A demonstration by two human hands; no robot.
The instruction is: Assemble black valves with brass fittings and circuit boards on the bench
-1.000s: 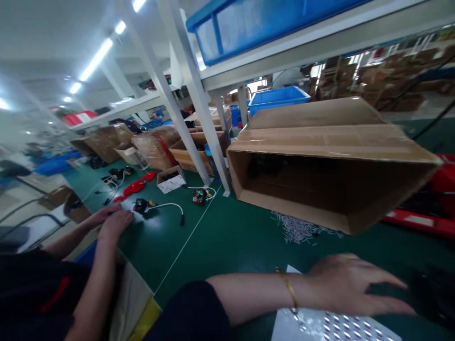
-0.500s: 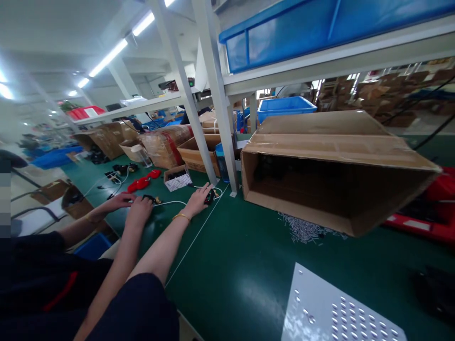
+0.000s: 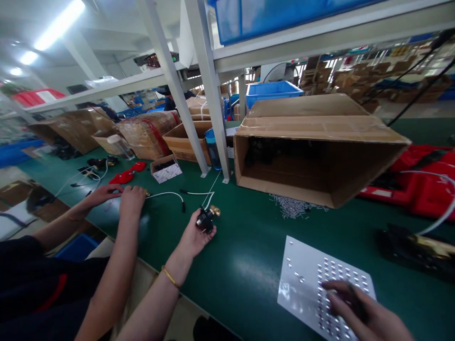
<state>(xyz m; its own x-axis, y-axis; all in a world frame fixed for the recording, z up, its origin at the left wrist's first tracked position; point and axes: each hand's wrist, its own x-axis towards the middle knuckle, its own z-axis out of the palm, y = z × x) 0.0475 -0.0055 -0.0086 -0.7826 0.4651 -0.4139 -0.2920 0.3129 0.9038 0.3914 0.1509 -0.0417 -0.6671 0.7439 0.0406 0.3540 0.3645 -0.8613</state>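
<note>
Head view | left hand now grasped black brass-tipped part, lifted off worktop | right hand on perforated plate, grip unclear

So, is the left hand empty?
No, the left hand holds a small black part with a brass end.

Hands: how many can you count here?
4. The person's left hand holds a black fitting; right hand on the white plate; a co-worker's near hand and far hand along the bench.
</note>
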